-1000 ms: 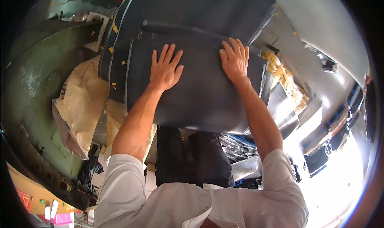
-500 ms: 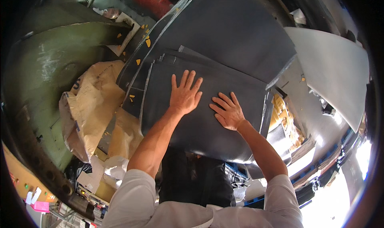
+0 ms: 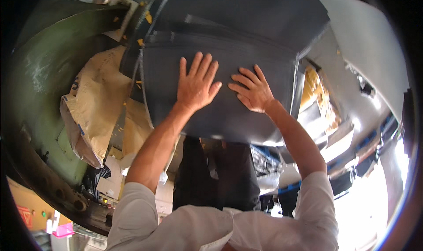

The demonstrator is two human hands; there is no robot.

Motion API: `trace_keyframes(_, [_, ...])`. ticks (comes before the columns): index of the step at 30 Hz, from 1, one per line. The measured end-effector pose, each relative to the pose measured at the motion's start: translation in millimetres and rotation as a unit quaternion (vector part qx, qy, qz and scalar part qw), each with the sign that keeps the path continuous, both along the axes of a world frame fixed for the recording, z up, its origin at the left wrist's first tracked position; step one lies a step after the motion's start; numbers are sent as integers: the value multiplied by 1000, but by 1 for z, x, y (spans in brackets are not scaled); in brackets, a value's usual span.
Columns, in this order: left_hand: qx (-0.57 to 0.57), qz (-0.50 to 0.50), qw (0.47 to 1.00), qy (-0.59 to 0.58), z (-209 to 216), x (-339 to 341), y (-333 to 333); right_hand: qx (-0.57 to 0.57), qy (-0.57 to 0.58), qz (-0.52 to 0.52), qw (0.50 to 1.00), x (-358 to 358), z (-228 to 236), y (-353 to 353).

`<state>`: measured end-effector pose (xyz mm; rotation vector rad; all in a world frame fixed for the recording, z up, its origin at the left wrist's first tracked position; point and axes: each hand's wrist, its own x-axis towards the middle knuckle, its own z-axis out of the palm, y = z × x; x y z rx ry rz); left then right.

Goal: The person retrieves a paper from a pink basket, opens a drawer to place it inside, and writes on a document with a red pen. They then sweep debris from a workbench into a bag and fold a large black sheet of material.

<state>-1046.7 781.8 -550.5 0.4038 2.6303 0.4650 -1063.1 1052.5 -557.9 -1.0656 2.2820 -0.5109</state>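
Left hand (image 3: 197, 84): palm down on the front dark sheet (image 3: 220, 124), flat, fingers spread and pointing away from the body, thumb out to the right; nothing grasped. Right hand (image 3: 254, 90): palm down on the same sheet, fingers fairly straight and parted, angled up and to the left; nothing grasped. Hands near each other, not touching, left one reaching slightly farther up.

Front dark sheet is in the middle of view, right in front of the person, near edge hanging over the dark trousers (image 3: 240, 176). Its far part lies against a larger dark sheet (image 3: 251, 8); exact overlap blurry. Pale, ragged-looking side edges on both.

Left of the sheets: crumpled brown paper sack (image 3: 99, 92), then big curved green metal part (image 3: 37, 114). Small yellow scraps (image 3: 148, 18) by the left edge of the sheets. Right: yellow crumpled bundle (image 3: 311, 87), just beside the front sheet; pale grey panel (image 3: 368, 46) farther out. Pink box (image 3: 63, 230) at lower left. Person wears light short-sleeved shirt (image 3: 260, 226).
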Motion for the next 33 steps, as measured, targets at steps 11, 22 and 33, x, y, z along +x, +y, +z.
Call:
trace_keyframes(11, [44,-52,994,85,-74,-22,18,-135,33,-70,988,-7,-64,27])
trace_keyframes(22, [-28,27,988,146,28,31,1,-114,177,-302,930,32,65,9])
trace_keyframes(33, [10,100,980,169,168,209,-54,-377,1,-131,917,196,271,11])
